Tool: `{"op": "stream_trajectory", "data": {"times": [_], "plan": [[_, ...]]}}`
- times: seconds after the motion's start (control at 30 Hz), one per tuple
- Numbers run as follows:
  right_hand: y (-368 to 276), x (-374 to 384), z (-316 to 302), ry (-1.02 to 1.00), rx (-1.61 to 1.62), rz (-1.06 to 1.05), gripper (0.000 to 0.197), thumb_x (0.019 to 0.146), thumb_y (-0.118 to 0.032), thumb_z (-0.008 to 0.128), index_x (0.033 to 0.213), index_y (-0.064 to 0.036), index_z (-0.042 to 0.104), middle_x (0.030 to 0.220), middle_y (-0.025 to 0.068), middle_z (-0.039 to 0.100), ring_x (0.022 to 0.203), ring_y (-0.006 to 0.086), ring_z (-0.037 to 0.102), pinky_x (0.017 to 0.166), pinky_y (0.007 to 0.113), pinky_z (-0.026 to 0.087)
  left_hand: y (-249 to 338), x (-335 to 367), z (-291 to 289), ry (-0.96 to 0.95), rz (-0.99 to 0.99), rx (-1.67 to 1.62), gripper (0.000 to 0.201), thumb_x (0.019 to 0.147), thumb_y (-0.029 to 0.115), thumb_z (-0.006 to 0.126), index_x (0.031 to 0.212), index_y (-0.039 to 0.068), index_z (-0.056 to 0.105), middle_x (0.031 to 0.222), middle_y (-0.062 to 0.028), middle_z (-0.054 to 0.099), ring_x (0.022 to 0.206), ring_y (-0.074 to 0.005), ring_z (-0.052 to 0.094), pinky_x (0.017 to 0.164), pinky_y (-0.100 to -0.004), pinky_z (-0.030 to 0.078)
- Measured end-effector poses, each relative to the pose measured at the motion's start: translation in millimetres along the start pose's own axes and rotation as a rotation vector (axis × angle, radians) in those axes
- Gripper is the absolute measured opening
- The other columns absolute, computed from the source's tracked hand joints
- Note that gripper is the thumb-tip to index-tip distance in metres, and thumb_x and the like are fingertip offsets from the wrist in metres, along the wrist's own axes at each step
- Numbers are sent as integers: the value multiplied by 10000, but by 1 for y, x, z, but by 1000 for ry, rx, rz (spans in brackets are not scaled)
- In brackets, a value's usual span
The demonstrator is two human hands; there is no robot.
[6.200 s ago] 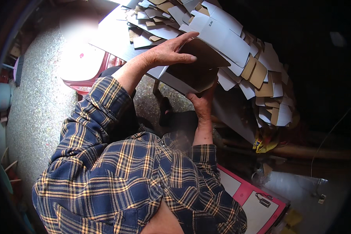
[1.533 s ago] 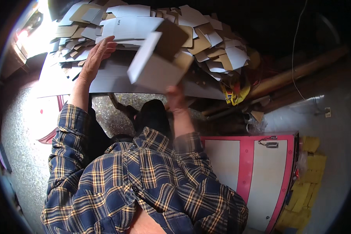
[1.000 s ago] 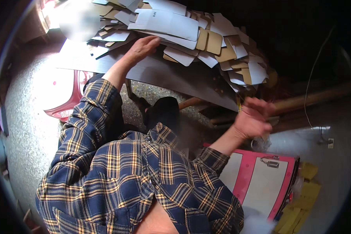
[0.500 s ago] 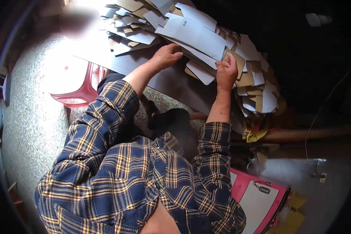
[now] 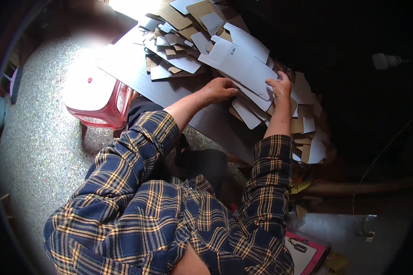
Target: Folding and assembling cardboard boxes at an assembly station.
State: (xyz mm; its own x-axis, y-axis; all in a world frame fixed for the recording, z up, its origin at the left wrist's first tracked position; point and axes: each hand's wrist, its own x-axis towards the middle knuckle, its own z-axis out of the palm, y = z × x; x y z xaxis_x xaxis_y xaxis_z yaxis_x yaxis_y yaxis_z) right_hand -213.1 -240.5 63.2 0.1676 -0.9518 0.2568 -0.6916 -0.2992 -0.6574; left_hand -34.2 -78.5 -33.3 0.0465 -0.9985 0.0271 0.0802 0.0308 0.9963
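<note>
A flattened white carton (image 5: pixel 245 64) with tabs at its left end lies on top of other flat cartons on the table. My left hand (image 5: pixel 218 90) is at its near edge, fingers curled and closed, the tips seeming to pinch the edge of the layers there. At the right end, my right hand (image 5: pixel 282 86) has thumb and forefinger apart, the thumb touching the carton's surface. White flat pieces (image 5: pixel 248 112) stick out from under it, between my two hands.
Overlapping white and brown cartons (image 5: pixel 176 50) cover the far left of the grey table (image 5: pixel 179 96); more cartons (image 5: pixel 309 123) run down the right side. A red stool with a white seat (image 5: pixel 92 91) stands at left. At lower right is a pink-edged box (image 5: pixel 307 256).
The view has shifted, so table and cartons appear lower and further right. My right hand's thumb and forefinger have spread from a pinch; my left hand stays at the carton's near edge.
</note>
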Motion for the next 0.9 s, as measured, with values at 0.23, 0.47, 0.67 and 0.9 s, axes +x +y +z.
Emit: {"op": "stream_trajectory", "data": {"times": [0.23,0.47,0.67,0.9], "plan": [[-11,-6,-3,-31,541,26,446,686,101,629,1130,94,597,796,52,622,639,108,589,617,222,475,2,1,-4,-30,4,-13,335,907,217,629,1159,-2,599,1027,-80,660,923,-169,621,819,-306,516],[-2,-71,-34,95,940,-70,335,764,79,521,1092,71,587,1048,136,635,935,213,618,892,307,465,-8,-1,-10,-67,40,-78,314,919,175,604,1184,7,608,1028,-80,664,892,-147,605,805,-302,507],[32,-123,-59,37,1138,-13,323,832,33,549,1152,40,585,1138,152,635,1031,274,623,957,406,480,-13,-4,-42,0,-26,-314,371,872,240,636,1141,-16,637,1001,-92,682,916,-170,620,801,-297,495],[55,-174,-51,-18,1252,120,348,828,31,607,1175,44,591,1142,153,651,1037,283,628,948,419,495,35,-44,-59,-274,50,-642,567,922,532,565,1214,46,586,1131,-54,624,992,-129,595,792,-293,501]]}}
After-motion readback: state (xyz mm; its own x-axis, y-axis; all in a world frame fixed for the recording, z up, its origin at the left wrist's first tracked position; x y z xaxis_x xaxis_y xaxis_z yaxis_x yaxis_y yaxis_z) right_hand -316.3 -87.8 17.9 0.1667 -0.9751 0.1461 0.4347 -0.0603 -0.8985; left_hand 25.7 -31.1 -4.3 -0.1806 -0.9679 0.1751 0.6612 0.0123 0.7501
